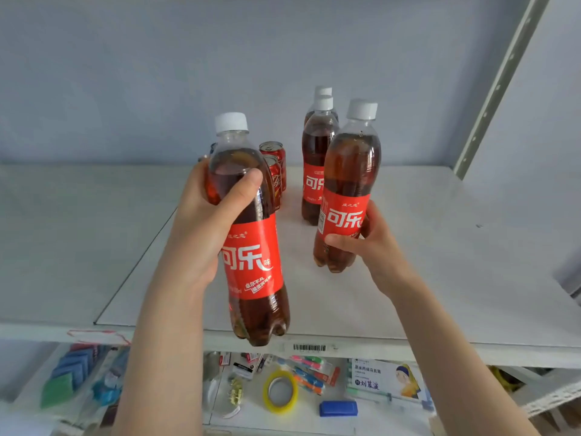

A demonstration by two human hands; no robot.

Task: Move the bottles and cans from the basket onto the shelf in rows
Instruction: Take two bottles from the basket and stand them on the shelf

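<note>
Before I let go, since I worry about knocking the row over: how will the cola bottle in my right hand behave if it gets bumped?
The bottle in the right hand is tall and narrow on a small lobed base, so it probably tips easily. It looks nearly full, so likely heavy and stiff. The two bottles behind stand close, so a fall could topple them.

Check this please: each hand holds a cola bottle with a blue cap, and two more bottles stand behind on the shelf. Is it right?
One thing is wrong: the head view shows white caps, not blue. Left hand and right hand each hold a bottle; two more bottles stand behind on the shelf.
</note>
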